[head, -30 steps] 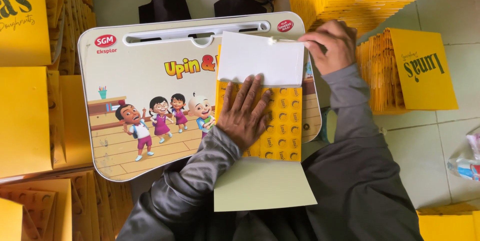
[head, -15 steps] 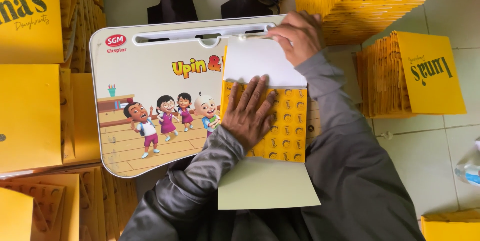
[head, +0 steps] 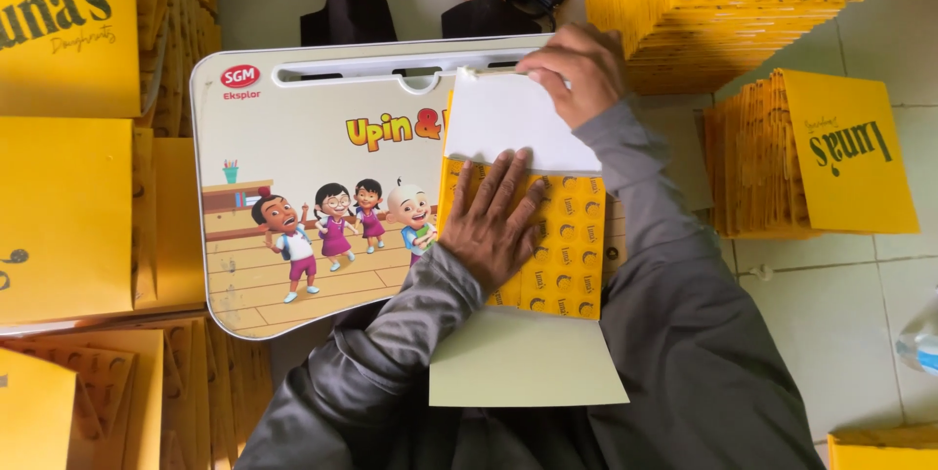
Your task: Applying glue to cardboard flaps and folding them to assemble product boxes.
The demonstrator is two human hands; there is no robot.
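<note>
Cartoon-printed lap tray [head: 293,138] carries yellow flat carton [head: 567,235]; tiled floor [head: 840,314] bears yellow stacks [head: 772,162], probably cartons.

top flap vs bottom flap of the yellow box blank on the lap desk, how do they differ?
The top flap is folded over onto the patterned panel, with the right hand pressing its far edge; the bottom flap lies open and flat toward the person, with no hand on it. The top flap looks white, the bottom flap a duller cream. The left hand lies flat on the panel between them. Both flaps show plain, unprinted sides.
</note>
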